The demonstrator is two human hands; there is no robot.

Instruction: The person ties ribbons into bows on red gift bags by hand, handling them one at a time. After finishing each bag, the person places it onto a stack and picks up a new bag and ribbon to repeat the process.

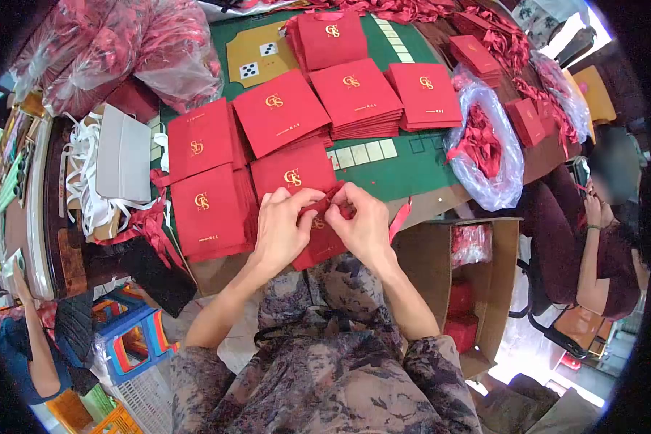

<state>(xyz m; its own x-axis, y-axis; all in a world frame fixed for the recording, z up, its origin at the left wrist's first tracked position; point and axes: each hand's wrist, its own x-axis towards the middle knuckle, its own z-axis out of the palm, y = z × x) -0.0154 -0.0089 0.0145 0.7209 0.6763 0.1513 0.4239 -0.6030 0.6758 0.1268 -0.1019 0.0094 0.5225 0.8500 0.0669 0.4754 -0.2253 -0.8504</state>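
Note:
My left hand [286,226] and my right hand [363,226] meet over a red paper bag [318,253] with gold lettering, close to my lap at the table's front edge. Both are closed in pinches at the bag's upper edge. Between the fingertips is dark red material, partly hidden by the fingers. A loose end of red ribbon [400,218] sticks out past my right hand. Just beyond lies another red bag [294,170], and a stack of red bags [206,210] sits left of my left hand.
More stacks of red bags [278,108] cover the green table mat [419,165]. A clear plastic bag of red ribbons [484,145] lies at right, above a cardboard box [500,289]. White-ribboned grey bags [125,155] stand at left. A person [593,246] sits at right; another person's arm [40,340] shows at left.

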